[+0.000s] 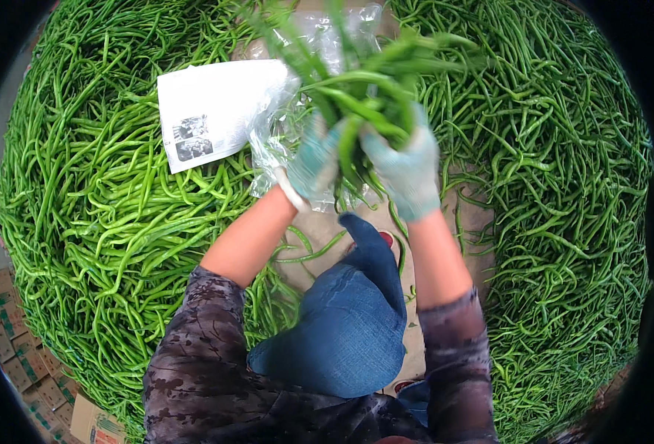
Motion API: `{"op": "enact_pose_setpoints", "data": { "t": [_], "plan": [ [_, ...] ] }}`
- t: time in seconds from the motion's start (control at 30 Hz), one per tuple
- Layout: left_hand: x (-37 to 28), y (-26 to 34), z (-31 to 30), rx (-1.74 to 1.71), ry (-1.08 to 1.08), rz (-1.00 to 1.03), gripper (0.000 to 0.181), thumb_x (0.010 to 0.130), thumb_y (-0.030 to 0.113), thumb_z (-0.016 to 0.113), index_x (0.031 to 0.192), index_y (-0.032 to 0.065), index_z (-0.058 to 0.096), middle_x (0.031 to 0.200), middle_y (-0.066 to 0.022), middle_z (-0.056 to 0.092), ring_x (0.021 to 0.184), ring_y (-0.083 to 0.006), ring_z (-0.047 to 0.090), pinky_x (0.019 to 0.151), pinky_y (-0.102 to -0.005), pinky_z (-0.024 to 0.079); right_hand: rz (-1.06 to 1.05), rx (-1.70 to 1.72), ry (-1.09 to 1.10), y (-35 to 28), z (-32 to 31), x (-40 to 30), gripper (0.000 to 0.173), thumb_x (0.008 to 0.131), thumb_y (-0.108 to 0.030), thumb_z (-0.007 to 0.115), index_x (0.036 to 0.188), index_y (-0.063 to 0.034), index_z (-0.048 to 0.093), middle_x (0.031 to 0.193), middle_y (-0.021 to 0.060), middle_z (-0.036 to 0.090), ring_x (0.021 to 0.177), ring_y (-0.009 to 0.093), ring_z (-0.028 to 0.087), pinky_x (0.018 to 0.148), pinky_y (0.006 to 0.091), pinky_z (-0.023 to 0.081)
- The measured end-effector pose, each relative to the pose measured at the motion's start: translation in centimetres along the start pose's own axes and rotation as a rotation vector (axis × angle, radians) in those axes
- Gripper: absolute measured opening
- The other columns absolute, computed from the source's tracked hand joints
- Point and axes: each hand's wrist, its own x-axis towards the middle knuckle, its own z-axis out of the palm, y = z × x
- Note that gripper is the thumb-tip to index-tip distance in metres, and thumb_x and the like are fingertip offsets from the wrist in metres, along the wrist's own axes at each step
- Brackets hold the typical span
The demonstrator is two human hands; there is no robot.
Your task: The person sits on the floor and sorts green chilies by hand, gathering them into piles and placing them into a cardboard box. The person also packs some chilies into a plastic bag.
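A bunch of long green chili peppers [368, 108] is gripped between my two gloved hands, its upper ends blurred by motion. My left hand [317, 158], in a pale green and white knit glove, holds the bunch from the left. From the right, my right hand [407, 166] in a matching glove clasps it, thumb against the peppers. Beneath and behind my left hand lies a clear plastic bag [266, 144], with some peppers showing at it. A white printed paper sheet [216, 105] rests on the peppers beside the bag and bears writing and two small pictures.
Large heaps of green peppers lie to the left [133, 222] and right [560, 200]. More clear plastic [360, 28] lies at the top. Loose peppers [310, 252] are scattered on the floor [327, 227] by my legs. Stacked cardboard boxes [27, 361] stand at the lower left.
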Motion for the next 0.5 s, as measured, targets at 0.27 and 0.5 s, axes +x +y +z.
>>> {"op": "enact_pose_setpoints", "data": {
  "t": [0.27, 0.5],
  "plan": [
    [3.1, -7.8, -19.1, 2.679, 0.093, 0.439, 0.062, 0.094, 0.047, 0.042, 0.131, -0.0020, 0.051, 0.126, -0.0257, 0.056, 0.115, -0.0379, 0.053, 0.103, -0.0482, 0.034, 0.258, 0.107, 0.097, 10.4, -10.3, -5.5, 0.035, 0.089, -0.010, 0.063, 0.122, 0.0004, 0.056, 0.112, 0.0087, 0.064, 0.101, 0.014, 0.060, 0.087, 0.0271, 0.048],
    [1.2, -6.0, -24.5, 2.344, 0.053, 0.318, 0.047, 0.089, 0.038, 0.060, 0.131, 0.0205, 0.054, 0.141, -0.0204, 0.044, 0.126, -0.0401, 0.043, 0.104, -0.0442, 0.037, 0.745, -0.497, 0.472, 18.9, -25.6, -35.1, 0.033, 0.087, -0.022, 0.067, 0.109, 0.0013, 0.063, 0.096, 0.0116, 0.069, 0.088, 0.015, 0.064, 0.082, 0.0291, 0.050]
  ]
}}
